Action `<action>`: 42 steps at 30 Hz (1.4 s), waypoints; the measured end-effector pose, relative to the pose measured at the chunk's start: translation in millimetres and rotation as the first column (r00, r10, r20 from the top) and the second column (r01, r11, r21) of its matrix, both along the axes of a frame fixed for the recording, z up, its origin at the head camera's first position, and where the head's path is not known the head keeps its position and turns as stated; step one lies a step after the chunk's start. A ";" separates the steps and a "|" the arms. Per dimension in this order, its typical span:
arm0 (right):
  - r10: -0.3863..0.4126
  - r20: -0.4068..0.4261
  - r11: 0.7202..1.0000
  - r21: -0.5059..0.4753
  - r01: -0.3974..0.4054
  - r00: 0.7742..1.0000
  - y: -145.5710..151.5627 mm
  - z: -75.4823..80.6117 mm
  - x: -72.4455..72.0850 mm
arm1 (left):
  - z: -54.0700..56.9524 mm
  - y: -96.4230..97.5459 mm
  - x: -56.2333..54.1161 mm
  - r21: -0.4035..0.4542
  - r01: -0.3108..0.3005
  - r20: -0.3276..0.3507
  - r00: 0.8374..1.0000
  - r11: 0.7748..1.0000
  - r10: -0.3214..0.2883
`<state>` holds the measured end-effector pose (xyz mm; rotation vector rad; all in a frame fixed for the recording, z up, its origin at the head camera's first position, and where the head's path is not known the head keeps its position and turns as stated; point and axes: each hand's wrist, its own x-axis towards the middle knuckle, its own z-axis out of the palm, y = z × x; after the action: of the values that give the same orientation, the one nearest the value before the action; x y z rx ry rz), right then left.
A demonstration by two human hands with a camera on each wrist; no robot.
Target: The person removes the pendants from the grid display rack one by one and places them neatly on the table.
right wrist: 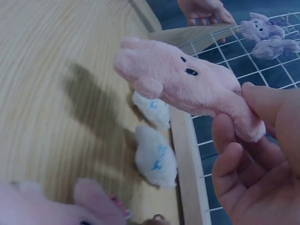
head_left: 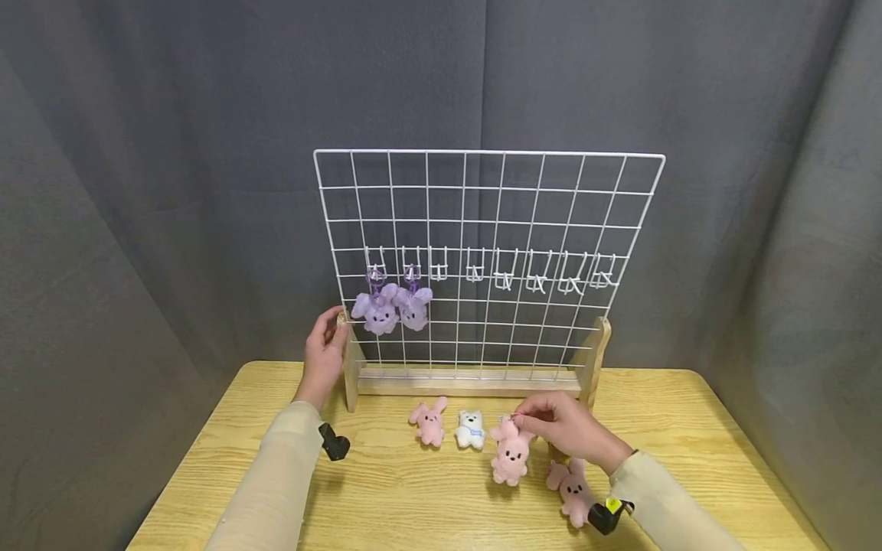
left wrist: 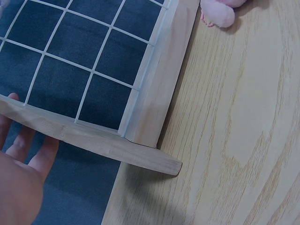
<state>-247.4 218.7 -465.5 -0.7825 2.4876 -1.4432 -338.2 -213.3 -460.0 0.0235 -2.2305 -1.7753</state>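
Observation:
My right hand point(head_left: 568, 428) pinches a pink bunny plush keychain point(head_left: 511, 459) by its ear end, above the table. In the right wrist view, thumb and fingers grip the ear of this bunny point(right wrist: 187, 79). My left hand point(head_left: 325, 356) holds the left wooden upright point(head_left: 351, 363) of the stand; the left wrist view has its fingers point(left wrist: 44, 157) against the outer side, one tip showing past the board. The stand bears a white wire grid point(head_left: 448, 207) with a row of hooks point(head_left: 504, 280). Two purple bunny plush keychains point(head_left: 380, 312) point(head_left: 413, 308) hang from the two leftmost hooks.
On the table lie a pink bunny point(head_left: 430, 425), a white bear plush point(head_left: 471, 430) and another pink bunny point(head_left: 574, 490) by my right wrist. A second white plush point(right wrist: 152, 110) shows in the right wrist view. Something brown point(head_left: 556, 453) is mostly hidden beneath my right hand.

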 end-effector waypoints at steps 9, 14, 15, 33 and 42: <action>0.057 0.067 0.997 0.043 -0.060 0.996 2.3 -15.4 4.6 | -1.5 -1.3 -0.1 -0.002 -0.005 0.000 1.000 1.000 0.005; 0.103 0.026 0.993 0.059 -0.104 0.994 2.0 -23.9 4.4 | -2.1 -0.8 -1.0 0.000 -0.005 -0.003 1.000 1.000 0.005; 0.110 0.017 0.992 0.062 -0.111 0.994 2.1 -25.4 4.2 | -2.1 -0.7 -1.1 -0.001 -0.003 -0.004 1.000 1.000 0.003; 0.101 0.027 0.970 0.219 -0.105 0.994 -2.9 -27.9 14.7 | 1.5 0.7 2.4 0.005 -0.008 0.025 1.000 1.000 0.008; 0.129 0.097 0.964 0.222 -0.147 0.987 -3.8 -27.2 15.9 | -1.2 -1.4 -0.9 0.021 0.004 0.007 1.000 1.000 -0.004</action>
<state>-231.5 214.9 -492.8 -0.8153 2.4273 -1.0953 -339.2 -214.7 -461.1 0.0295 -2.2188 -1.8034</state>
